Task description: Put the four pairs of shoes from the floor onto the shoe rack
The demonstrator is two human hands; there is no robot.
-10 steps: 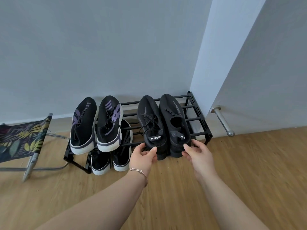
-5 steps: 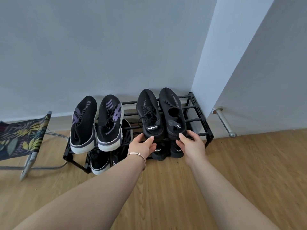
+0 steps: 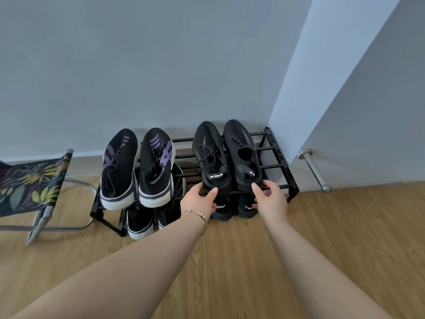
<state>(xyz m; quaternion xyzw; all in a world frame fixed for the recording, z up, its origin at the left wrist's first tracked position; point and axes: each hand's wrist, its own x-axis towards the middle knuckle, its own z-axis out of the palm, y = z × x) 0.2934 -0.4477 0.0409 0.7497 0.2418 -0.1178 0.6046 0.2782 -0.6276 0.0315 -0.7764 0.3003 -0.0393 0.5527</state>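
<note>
Here, 2 black shoes (image 3: 226, 157) lie toes to the wall on the rack's (image 3: 281, 166) top tier, right side. Left hand (image 3: 199, 200) cups the left heel, thumb and fingers loosely on it; right hand (image 3: 271, 199) touches the right heel, fingers half curled. Firm hold: cannot tell. Lower pairs mostly hidden under the tier. Knit uppers, "DESIGN" heel tab.

Black rack (image 3: 281, 143), plain black sneakers (image 3: 226, 157). Neighbouring pair (image 3: 138, 166) is black with purple stripes, white soles. Stool fabric (image 3: 30, 180) shows yellow-green leaves.
</note>
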